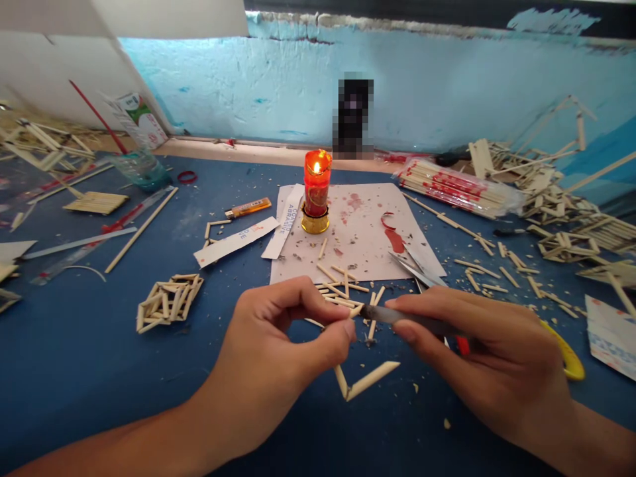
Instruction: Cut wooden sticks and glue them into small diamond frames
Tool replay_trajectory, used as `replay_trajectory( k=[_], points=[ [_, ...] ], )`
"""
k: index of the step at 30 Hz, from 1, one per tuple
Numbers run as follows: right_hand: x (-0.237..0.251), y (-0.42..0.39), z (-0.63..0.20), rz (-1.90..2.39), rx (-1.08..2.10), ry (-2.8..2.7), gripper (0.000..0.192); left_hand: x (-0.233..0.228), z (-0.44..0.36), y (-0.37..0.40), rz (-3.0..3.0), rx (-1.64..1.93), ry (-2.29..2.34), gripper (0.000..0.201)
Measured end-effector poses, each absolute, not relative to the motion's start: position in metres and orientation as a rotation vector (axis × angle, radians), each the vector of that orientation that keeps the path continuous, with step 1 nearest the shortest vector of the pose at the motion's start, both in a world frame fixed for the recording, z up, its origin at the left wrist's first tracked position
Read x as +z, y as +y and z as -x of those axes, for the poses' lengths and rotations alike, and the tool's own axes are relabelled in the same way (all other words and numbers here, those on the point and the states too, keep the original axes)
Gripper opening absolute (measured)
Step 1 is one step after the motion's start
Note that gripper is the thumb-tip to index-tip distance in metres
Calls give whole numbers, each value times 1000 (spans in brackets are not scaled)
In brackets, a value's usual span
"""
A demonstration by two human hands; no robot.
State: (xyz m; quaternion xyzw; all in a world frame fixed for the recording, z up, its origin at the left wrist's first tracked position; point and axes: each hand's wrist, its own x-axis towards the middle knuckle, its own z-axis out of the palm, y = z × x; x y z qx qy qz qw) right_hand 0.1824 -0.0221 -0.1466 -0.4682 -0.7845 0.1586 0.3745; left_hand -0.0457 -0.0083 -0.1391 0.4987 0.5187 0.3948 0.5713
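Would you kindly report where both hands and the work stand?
Left hand: pinching small wooden stick. Right hand: holding grey rod, dark tip at the stick. Nearby: scissors partly under right hand; lit candle beyond.

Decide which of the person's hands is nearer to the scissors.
Right. The right hand covers part of the scissors in this view; the left hand is off to their left.
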Motion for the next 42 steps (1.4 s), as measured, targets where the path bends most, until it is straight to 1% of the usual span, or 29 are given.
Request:
replay_trajectory(
  k=[10,15,19,33,42],
  points=[
    [-145,-26,-180,1251,339,-1973,3,-141,45,-8,-1230,889,1256,17],
    [-148,-27,-182,1279,295,-1976,6,-137,43,-5,-1169,864,1225,15],
    [-148,-28,-182,1289,279,-1967,4,-138,43,-4,-1132,855,1205,16],
    [-148,-26,-181,1228,198,-1988,4,-142,45,-5,-1121,868,1176,16],
    [-150,-25,-181,1215,149,-1981,4,-142,42,-3,-1189,868,1194,12]
  ],
)
